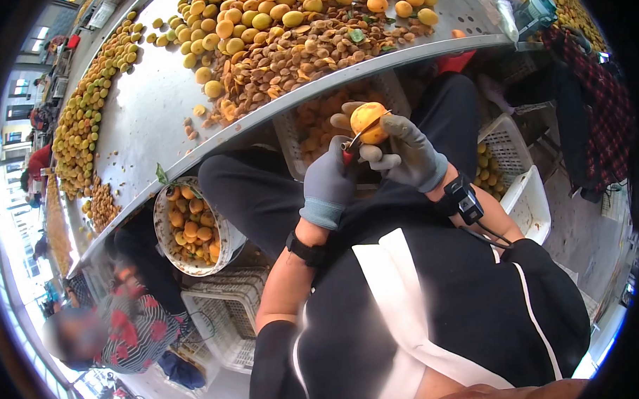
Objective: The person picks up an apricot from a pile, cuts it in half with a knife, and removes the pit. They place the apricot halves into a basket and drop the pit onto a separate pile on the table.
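Note:
Over my lap, my left hand (329, 174), in a grey glove, is closed around the red handle of a small knife (358, 137). The blade lies against an orange-yellow fruit (368, 118). My right hand (409, 150), also gloved, grips that fruit with thumb and fingers around it. Both hands are close together, in front of a crate (287, 141) of orange pieces under the table edge. Some fingertips are hidden behind the fruit.
The metal table (136, 148) carries piles of whole fruit (257, 20) and brown pits (293, 58). A white bucket (226, 238) of fruit and empty crates (229, 322) stand left. Co-workers (137, 325) sit on both sides. Another crate (504, 140) is right.

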A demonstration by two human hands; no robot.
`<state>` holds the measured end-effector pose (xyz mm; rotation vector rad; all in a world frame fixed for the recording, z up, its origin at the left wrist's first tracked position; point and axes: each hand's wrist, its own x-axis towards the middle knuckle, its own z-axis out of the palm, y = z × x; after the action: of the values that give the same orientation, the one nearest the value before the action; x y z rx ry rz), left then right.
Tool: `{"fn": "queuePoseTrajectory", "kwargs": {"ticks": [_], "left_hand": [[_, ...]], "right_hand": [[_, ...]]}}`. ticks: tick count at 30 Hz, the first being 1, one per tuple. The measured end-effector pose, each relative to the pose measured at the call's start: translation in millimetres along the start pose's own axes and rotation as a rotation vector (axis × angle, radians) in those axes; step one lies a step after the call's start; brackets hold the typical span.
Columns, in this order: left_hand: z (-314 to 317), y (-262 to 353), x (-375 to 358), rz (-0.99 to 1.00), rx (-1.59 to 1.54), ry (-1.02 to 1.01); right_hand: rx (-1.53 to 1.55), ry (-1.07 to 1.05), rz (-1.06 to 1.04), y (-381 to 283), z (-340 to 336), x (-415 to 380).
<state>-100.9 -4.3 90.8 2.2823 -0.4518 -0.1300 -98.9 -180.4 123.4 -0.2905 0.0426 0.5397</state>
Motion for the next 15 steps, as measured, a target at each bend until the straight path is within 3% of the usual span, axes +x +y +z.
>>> {"fn": "queuePoseTrajectory", "kwargs": {"ticks": [3,5,9,15], "left_hand": [[1,-5,-1,-0.003,-0.011,-0.005],[-2,-9,-3,-0.052,0.157,-0.016],[-11,-4,-2,0.012,0.205,0.051],[-7,-3,-3,-0.024,0.229,0.007]], "right_hand": [[-0.085,-0.003,0.014,-3,-4,2],[-0.602,0.326,-0.040,-7,-1,2],[-0.651,0.297,-0.001,-8,-4,1],[-0.685,0.308,-0.194,3,-6,6]]}}
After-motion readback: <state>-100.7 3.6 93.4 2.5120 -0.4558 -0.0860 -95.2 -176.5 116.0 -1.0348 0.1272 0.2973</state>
